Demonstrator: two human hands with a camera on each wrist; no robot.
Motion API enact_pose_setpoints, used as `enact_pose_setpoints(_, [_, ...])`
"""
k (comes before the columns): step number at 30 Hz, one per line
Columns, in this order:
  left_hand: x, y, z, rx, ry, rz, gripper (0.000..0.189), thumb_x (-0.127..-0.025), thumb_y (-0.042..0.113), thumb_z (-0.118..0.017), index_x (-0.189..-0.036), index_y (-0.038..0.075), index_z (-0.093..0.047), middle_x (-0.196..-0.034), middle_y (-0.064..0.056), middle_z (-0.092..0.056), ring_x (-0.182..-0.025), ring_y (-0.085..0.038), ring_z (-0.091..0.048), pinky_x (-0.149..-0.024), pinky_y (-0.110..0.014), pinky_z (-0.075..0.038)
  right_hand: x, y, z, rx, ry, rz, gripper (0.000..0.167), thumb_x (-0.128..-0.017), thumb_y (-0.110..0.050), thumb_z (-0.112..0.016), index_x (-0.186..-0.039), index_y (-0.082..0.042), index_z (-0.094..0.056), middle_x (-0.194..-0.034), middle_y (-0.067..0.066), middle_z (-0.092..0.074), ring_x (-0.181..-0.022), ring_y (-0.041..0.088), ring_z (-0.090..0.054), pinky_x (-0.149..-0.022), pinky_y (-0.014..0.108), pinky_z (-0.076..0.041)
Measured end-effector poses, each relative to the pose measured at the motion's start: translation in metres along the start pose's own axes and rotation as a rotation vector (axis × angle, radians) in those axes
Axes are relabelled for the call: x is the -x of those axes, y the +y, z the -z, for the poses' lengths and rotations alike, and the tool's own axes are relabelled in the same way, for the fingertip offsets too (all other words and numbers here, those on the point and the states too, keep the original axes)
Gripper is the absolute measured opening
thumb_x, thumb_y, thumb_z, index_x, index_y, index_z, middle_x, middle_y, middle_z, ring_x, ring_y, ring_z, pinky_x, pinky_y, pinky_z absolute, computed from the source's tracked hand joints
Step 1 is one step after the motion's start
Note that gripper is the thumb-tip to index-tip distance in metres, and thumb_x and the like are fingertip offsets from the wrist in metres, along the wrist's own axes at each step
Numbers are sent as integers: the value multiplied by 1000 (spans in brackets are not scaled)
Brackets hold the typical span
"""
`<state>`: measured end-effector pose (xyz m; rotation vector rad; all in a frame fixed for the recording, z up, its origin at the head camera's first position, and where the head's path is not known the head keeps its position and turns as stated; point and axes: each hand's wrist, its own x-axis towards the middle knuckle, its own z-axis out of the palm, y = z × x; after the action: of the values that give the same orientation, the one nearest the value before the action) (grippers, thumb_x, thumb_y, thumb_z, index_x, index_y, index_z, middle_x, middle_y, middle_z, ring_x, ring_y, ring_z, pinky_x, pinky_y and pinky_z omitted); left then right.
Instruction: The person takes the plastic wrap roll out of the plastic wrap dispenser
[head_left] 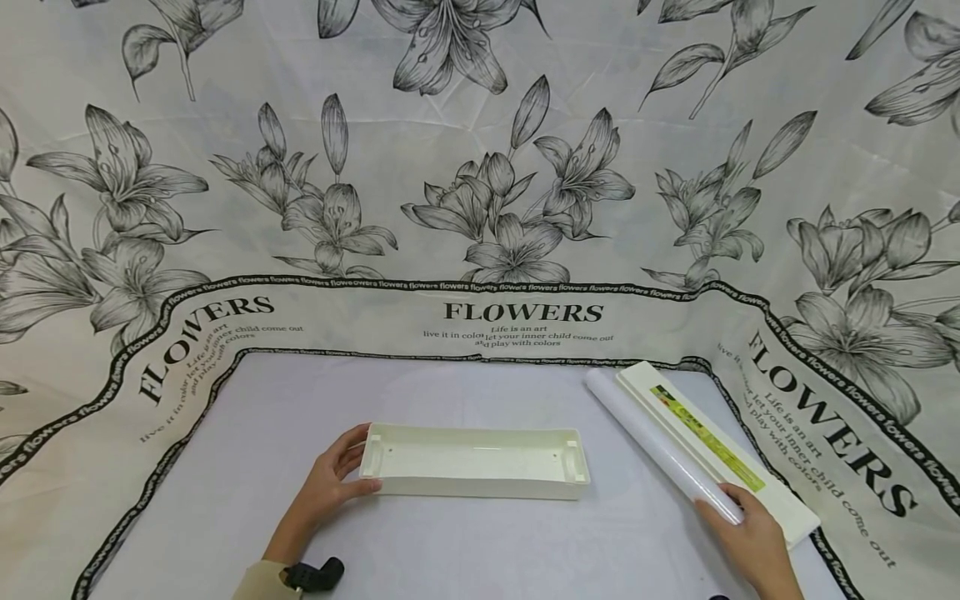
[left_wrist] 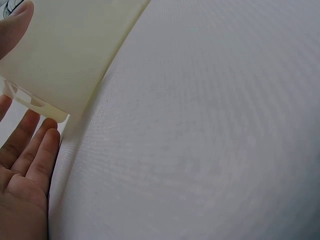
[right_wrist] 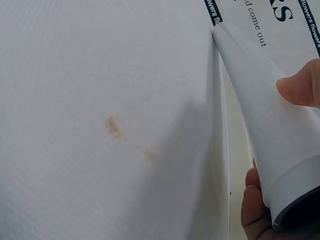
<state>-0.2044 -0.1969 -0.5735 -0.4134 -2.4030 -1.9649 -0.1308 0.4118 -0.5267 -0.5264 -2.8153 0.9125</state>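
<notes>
Cream box [head_left: 480, 487] sits mid tabletop [head_left: 465, 550], and my left hand [head_left: 333, 473] has it by the left end, thumb and fingers clamped on the plastic; it looks light, stiff, best held at its ends. Over by the tabletop's right edge, my right hand [head_left: 752, 540] grips the white roll [head_left: 660, 446] near its close end: smooth, hollow, probably slippery, so gently does it!

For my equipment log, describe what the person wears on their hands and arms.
The left hand is ungloved, with a beige sleeve ending near the wrist and a rounded black device there. The right hand is also ungloved; no sleeve shows on that side.
</notes>
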Motion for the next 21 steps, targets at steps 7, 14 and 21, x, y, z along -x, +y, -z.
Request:
enact_pose_setpoints(7, [0,1,0,-1,-10,-2,93,-78,8,-88,-157,4,-37,-157,-24,-44,-137,-41,-52,-105,-11,-45,0,-5,-5,-34,-14,-31,76,-97,-41,-69,-142,16,-44,-140,42,-49,-118,51,-56,-95,63,-51])
enact_pose_setpoints(14, [0,2,1,1,-10,-8,93,-78,7,-88,-156,3,-38,-157,-24,-43,-137,-36,-53,-105,-11,-45,2,-10,-9,-32,22,19,74,-98,-39,-67,-141,17,-45,-139,44,-48,-125,57,-51,-102,69,-44])
enact_pose_setpoints(21, [0,3,-1,-1,-7,-7,93,-78,7,-88,-156,3,-37,-157,-25,-43,-137,-44,-50,-105,-11,-45,0,-10,-15,-23,77,58,69,-98,-35,-68,-136,19,-48,-132,44,-52,-120,57,-53,-97,69,-46])
